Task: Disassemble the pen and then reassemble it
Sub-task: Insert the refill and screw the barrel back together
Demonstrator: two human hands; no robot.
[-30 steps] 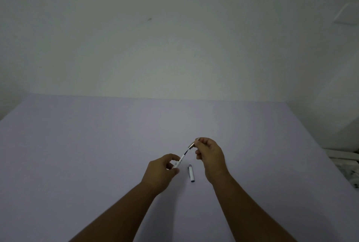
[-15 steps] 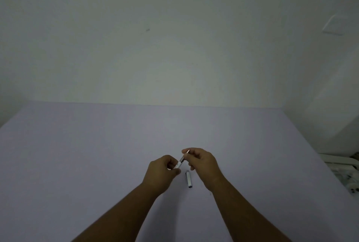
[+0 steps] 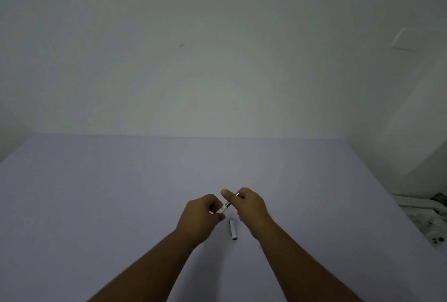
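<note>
Between the left thumb and forefinger sits the white pen barrel [image 3: 221, 209], pinched tight by the left hand [image 3: 202, 218] and slanting up and to the right. Just past those fingertips a short dark stretch of the inner part [image 3: 227, 203] shows, and it is far shorter than it was a second ago, when a long run of refill lay bare between the two hands. Beyond that gap the right hand [image 3: 250, 207] has closed in until the two hands nearly touch; its fingers are curled around the metal front section [image 3: 237, 194], with the thumb [image 3: 226, 192] raised over it. Only a coppery glint of that piece peeps out, so whether it is already seated on the barrel is hard to tell. Below the right fingers, lying loose on the lilac table [image 3: 121, 192], is the white cap [image 3: 233, 230], apart from both hands. Judging by the closing gap, the reassembly is under way: the front section probably needs screwing home, and the cap is not yet fitted.
</note>
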